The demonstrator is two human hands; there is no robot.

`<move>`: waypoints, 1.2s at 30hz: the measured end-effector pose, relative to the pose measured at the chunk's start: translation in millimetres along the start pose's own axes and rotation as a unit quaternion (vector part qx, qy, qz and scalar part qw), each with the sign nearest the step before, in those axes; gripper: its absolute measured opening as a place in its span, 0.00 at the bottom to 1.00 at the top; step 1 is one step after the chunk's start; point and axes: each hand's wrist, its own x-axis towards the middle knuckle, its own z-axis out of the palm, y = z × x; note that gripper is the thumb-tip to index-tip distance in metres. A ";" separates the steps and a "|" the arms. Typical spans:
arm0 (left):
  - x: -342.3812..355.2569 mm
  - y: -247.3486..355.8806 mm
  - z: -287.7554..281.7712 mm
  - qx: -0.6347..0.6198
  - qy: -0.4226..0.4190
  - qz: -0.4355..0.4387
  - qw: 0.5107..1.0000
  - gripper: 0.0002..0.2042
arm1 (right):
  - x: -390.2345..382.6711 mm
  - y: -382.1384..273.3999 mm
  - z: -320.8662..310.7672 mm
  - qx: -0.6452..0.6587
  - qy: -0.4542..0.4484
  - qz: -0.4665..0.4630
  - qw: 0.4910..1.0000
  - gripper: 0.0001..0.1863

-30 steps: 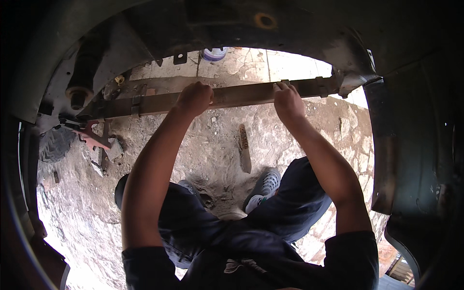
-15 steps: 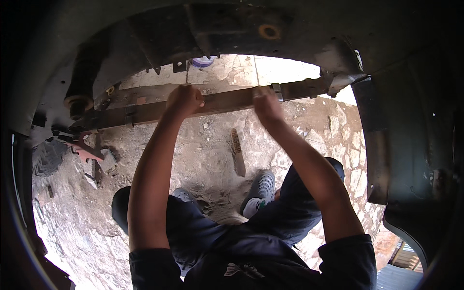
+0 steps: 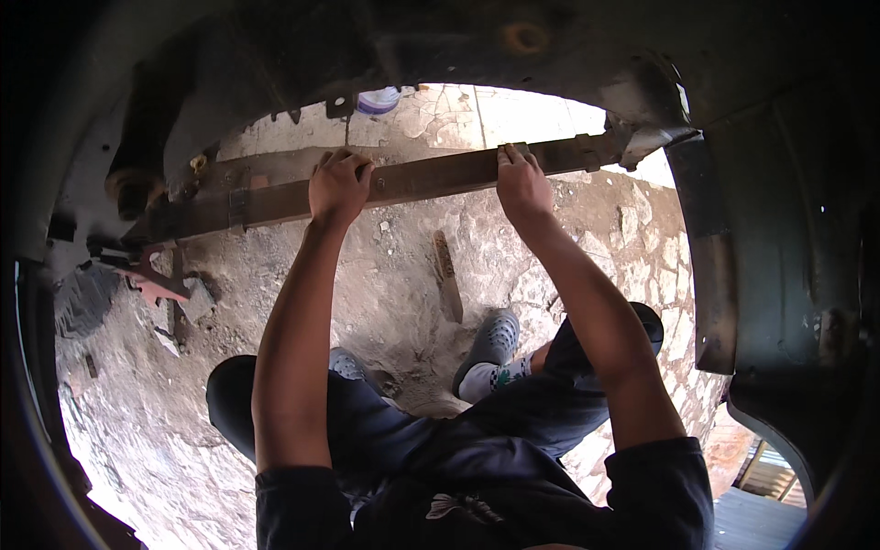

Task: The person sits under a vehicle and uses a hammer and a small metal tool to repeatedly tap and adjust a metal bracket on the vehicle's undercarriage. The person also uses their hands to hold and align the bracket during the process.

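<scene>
A long rusty leaf spring (image 3: 431,179) runs across in front of me beneath the dark vehicle body, rising slightly toward the right. My left hand (image 3: 339,190) is closed around it left of its middle, fingers curled over the far edge. Further right, my right hand (image 3: 524,186) grips the same spring with its fingertips hooked over the top, and the spring clip there is covered by that hand. Another clip (image 3: 237,210) wraps the spring on the left. Both thumbs are mostly hidden.
Dark wheel-arch metal (image 3: 440,55) curves overhead, and a body panel (image 3: 779,257) stands on the right. A shock absorber (image 3: 137,174) hangs at left above a red stand (image 3: 160,282) and a tyre (image 3: 84,301). A wire brush (image 3: 446,275) lies on the stony ground before my feet.
The blurred right hand has shifted a little right and now rests sharply over the spring clip. My left hand has turned slightly, its fingers now over the spring's far edge.
</scene>
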 end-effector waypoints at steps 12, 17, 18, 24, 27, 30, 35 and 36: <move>2.6 -4.1 16.0 0.035 0.052 0.011 0.998 0.08 | -2.7 8.2 27.5 0.000 -0.156 0.031 0.987 0.24; 5.7 3.3 18.0 0.012 0.078 -0.004 0.997 0.07 | 1.3 -51.3 38.5 0.283 -0.103 0.225 0.927 0.24; 8.7 11.2 19.1 0.019 0.088 -0.005 0.996 0.07 | -2.0 -62.9 48.4 0.268 -0.117 0.136 0.947 0.24; -6.5 -8.9 12.4 0.052 0.108 -0.023 0.993 0.07 | 6.3 -58.5 -13.4 0.238 -0.205 0.234 0.920 0.20; 2.3 -1.6 22.7 0.049 0.097 -0.023 0.994 0.08 | -2.0 -5.5 11.9 -0.009 -0.088 0.091 0.992 0.18; 8.5 7.7 24.9 0.051 0.058 -0.068 0.995 0.09 | 12.5 -54.9 30.8 0.226 -0.206 0.318 0.897 0.19; 8.5 12.2 18.5 0.053 0.062 -0.082 0.993 0.10 | -5.7 -93.5 41.2 0.197 -0.095 -0.003 0.976 0.20; 6.2 10.2 18.3 0.048 0.070 -0.074 0.994 0.10 | -6.0 -63.9 51.6 0.191 -0.142 0.077 0.968 0.20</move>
